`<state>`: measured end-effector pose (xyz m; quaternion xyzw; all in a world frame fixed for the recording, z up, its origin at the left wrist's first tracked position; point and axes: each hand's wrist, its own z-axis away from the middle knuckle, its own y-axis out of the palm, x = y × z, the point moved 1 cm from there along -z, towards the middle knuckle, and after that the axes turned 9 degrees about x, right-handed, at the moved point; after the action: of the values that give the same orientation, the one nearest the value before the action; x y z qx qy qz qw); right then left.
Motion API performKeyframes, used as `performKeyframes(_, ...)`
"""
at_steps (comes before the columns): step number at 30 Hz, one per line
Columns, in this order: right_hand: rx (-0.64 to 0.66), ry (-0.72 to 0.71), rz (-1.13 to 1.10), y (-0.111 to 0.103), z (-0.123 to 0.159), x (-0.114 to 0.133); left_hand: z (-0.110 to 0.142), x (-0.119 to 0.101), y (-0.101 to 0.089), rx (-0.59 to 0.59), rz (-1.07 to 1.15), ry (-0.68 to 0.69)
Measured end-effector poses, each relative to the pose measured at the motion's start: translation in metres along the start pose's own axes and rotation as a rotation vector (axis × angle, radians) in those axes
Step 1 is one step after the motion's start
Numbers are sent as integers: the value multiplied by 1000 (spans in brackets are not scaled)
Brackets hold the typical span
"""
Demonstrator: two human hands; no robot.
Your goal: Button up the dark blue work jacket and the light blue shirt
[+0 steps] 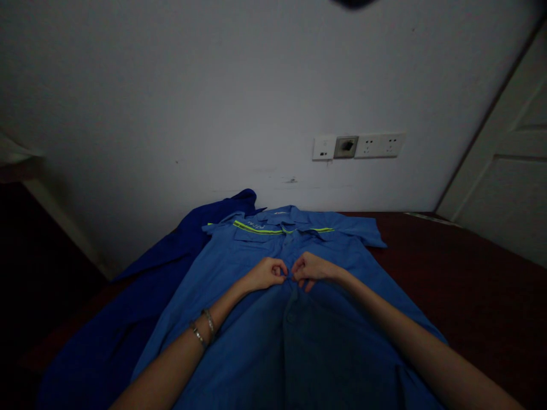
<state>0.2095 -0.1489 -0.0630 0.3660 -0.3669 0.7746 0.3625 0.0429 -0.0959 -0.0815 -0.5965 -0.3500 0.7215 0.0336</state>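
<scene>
A blue short-sleeved work shirt [333, 324] lies spread out, front side up, with its collar toward the wall and a yellow-green stripe across the chest. My left hand [269, 273] pinches the cloth at the shirt's front placket. Close beside it, my right hand [308, 270] grips the other side of the placket, thumb and fingers together. Between the two hands the fabric is bunched; any button there is too small to make out. Lower on the placket a button [290, 317] shows. Two bracelets [204, 329] circle my left wrist.
A darker blue garment [171, 256] lies to the left, partly under the shirt. Both rest on a dark reddish-brown surface [478, 285]. Behind rises a white wall [213, 114] with sockets [380, 146]. At the right stands a white panelled door [513, 176].
</scene>
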Motion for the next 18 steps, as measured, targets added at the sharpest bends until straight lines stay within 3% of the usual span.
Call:
performKeyframes(8, -8, -22, -33, 0, -1, -2, 1, -1, 2, -17, -63, 20)
performKeyframes(18, -39, -25, -1, 3, 3, 4, 3, -5, 8, -98, -291, 41)
